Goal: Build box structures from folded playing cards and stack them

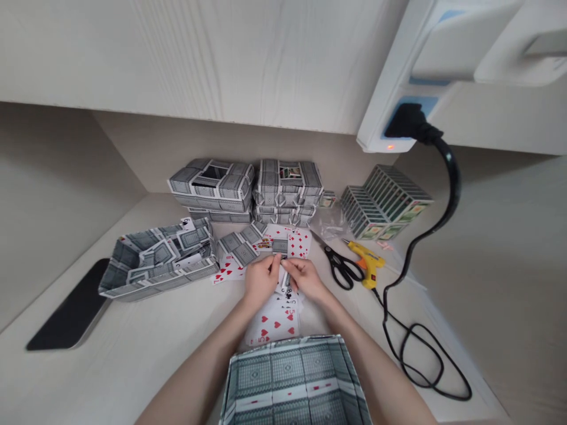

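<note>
the widest bare stretch of desk [181,342] lay at the left front, between the tray [159,284] and the left forearm. the tray, built of cards with loose ones inside, met the black slab [66,313] at its near-left corner. on the right, scissors [343,267] and a glue gun [371,267] lay close together, and the cord [454,189] came down from the power strip [385,133] and looped near the desk's right edge. the back was tight: two stacks [239,188] of boxes stood side by side, the cabinet's lower edge above them. a near box [292,381] took up the bottom middle, between the forearms — little room there.

the left hand [260,276] was curled, thumb and forefinger pressed together; the right hand [305,277] met it, almost fingertip to fingertip, also pinched. between them they gripped a small card [286,278], above the spread cards [277,323] on the desk — its folds were too small to tell.
</note>
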A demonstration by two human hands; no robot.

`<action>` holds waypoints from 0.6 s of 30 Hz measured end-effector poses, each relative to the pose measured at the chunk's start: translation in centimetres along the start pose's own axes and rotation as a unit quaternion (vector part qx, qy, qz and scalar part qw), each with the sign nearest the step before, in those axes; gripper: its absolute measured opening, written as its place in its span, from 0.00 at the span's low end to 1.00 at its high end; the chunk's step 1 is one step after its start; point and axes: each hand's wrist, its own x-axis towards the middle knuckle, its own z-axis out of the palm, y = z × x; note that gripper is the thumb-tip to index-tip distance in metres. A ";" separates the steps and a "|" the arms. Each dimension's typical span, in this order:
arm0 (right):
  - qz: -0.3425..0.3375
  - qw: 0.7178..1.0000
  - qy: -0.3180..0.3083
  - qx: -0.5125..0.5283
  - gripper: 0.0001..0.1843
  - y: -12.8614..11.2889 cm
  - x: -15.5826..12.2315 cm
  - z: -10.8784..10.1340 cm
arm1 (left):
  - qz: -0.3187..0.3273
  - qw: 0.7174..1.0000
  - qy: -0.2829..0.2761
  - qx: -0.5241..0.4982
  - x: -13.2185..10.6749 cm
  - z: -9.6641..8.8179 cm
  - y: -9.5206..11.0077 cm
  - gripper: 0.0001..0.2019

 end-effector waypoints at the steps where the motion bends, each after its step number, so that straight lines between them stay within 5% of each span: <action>1: -0.003 1.000 -0.004 0.005 0.20 -0.1 0.0 -0.1 | -0.012 0.999 -0.004 -0.034 0.1 0.1 0.0 0.21; 7: 0.008 0.998 -0.039 0.041 0.21 -0.4 -0.1 -0.6 | -0.080 0.979 -0.028 -0.183 0.5 0.3 -0.3 0.22; 18: 0.018 0.997 -0.050 0.051 0.23 -0.4 -0.1 -0.5 | -0.108 0.966 -0.028 -0.233 0.6 -0.1 0.2 0.23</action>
